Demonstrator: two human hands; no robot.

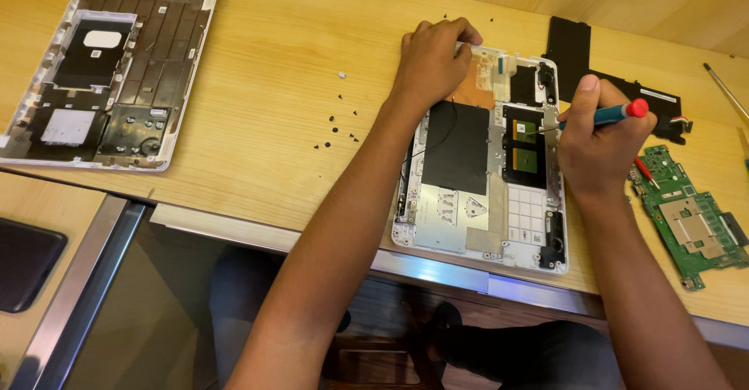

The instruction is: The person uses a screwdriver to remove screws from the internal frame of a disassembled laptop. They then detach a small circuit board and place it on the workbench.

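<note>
1. Far left of the counter (273, 125): a detached white bottom cover (109, 70) lies inside-up, well apart from the work.
2. Centre: small dark loose screws (335, 129) are scattered on bare wood, at about 9 o'clock from the open chassis. Judgement: keep sleeves away from them, and group them by origin.
3. Left hand (433, 62) rests palm-down, fingers curled over the top edge of the open laptop chassis (484, 187), at 11 o'clock on it. It pins the chassis and grips nothing. Judgement: firm downward pressure should stop the chassis from sliding.
4. Right hand (597, 136) is closed round a teal screwdriver (612, 113) with a red cap. The tip points towards 9 o'clock, onto the small board near the chassis's right edge. Judgement: seat the tip squarely and hold the shaft closer to upright; a slanted bit may slip.
5. Right: a black panel (577, 47) lies at 12 o'clock and a green circuit board (690, 218) at 4 o'clock, both close by.
</note>
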